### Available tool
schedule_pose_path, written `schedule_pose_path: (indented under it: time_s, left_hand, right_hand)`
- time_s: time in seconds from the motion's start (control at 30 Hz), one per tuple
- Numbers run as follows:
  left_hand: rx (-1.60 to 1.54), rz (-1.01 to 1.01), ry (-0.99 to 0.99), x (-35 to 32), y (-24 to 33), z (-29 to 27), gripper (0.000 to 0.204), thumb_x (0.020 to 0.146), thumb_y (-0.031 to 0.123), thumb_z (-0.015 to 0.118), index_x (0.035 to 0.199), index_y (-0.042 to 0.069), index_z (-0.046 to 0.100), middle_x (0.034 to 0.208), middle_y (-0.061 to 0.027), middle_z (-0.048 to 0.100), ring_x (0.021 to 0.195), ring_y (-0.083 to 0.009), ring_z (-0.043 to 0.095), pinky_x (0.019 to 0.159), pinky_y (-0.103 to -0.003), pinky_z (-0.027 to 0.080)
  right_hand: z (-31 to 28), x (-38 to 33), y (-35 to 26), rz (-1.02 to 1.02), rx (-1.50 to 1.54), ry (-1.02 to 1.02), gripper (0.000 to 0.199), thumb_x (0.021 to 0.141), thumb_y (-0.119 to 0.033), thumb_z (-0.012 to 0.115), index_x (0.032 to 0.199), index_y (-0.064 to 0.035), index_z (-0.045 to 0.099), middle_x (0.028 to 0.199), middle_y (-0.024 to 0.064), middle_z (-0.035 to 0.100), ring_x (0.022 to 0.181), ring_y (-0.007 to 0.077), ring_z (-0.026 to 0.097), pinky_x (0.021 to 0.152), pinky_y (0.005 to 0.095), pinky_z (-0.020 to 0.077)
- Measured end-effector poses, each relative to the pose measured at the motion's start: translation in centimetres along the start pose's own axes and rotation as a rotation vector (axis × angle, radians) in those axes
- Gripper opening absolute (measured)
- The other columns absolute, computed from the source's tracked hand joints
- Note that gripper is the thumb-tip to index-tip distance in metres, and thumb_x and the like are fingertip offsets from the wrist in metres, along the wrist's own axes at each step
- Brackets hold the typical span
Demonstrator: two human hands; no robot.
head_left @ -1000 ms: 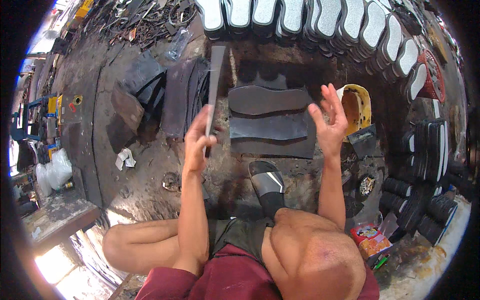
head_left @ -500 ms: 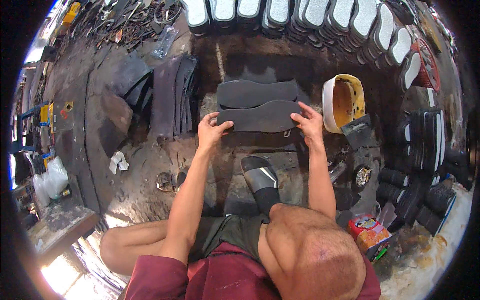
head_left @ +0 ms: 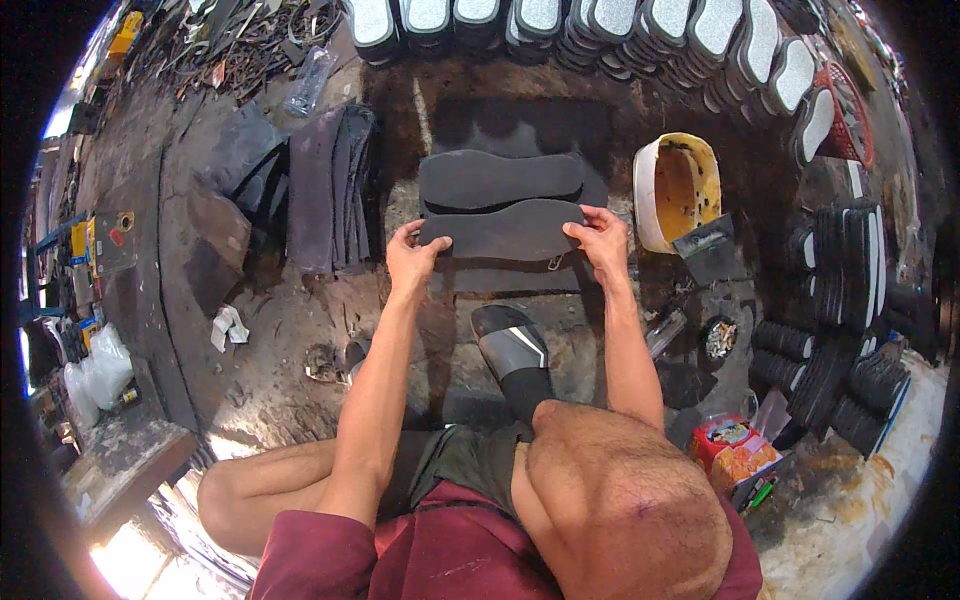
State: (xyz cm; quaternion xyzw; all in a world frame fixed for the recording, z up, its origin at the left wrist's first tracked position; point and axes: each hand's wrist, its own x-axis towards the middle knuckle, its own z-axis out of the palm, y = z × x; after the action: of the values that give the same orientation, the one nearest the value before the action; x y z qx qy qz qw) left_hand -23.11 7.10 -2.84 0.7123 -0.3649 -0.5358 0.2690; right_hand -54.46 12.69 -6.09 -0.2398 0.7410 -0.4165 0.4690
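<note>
A dark rubber shoe sole lies flat across the work surface, and I hold it at both ends. My left hand pinches its left end. My right hand pinches its right end. A second dark sole lies just beyond it, almost touching. Both rest on a dark sheet on the ground. My foot in a grey and black sandal sits just below the held sole.
A stack of dark rubber sheets lies left. A yellow-lined white tub stands right, with a scraper beside it. Rows of white-topped soles line the back; black soles pile at right. An orange packet lies near my knee.
One second ago my left hand held a long blade and my right hand was raised open. Both hands have since come down and taken hold of the near sole's ends.
</note>
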Motion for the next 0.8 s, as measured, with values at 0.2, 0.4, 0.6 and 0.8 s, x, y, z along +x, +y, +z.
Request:
schedule_pose_path:
  time_s: [0.2,0.4,0.6,0.8]
  left_hand:
    - [0.033,0.032,0.029,-0.2,0.2,0.1,0.07,0.074,0.009,0.09,0.137,-0.001,0.06,0.116,-0.0153,0.07,0.099,-0.0212,0.069,0.087,-0.034,0.055]
    - [0.222,0.159,0.143,-0.9,0.0,0.8,0.068,0.076,0.015,0.089,0.136,-0.002,0.061,0.108,-0.01,0.071,0.094,-0.0189,0.068,0.086,-0.033,0.054]
    - [-0.269,-0.076,0.014,-1.2,-1.8,-0.2,0.064,0.085,0.012,0.08,0.143,0.0,0.057,0.129,-0.012,0.067,0.111,-0.0209,0.065,0.095,-0.031,0.051]
    - [-1.094,-0.277,0.071,0.5,1.3,0.0,0.033,0.101,0.043,0.059,0.104,0.011,0.067,0.105,-0.0093,0.069,0.095,-0.024,0.064,0.079,-0.042,0.05]
  right_hand:
    - [0.5,-1.2,-2.1,-0.118,-0.226,0.042,0.057,0.074,-0.019,0.089,0.126,-0.0039,0.071,0.11,0.0123,0.071,0.094,0.0249,0.07,0.077,0.0384,0.0566]
    - [1.7,-4.7,-2.3,-0.274,-0.767,0.357,0.06,0.077,-0.041,0.086,0.124,-0.0054,0.072,0.123,0.0141,0.061,0.123,0.0355,0.054,0.107,0.047,0.0429]
    - [2.1,-5.0,-3.9,0.152,0.239,0.143,0.048,0.082,-0.022,0.087,0.121,-0.0035,0.067,0.113,0.0101,0.067,0.104,0.023,0.064,0.095,0.0386,0.0508]
    - [2.2,-15.5,-13.8,-0.798,-0.032,-0.542,0.028,0.074,-0.002,0.087,0.097,-0.007,0.073,0.107,0.0091,0.076,0.1,0.0218,0.072,0.089,0.0356,0.0574]
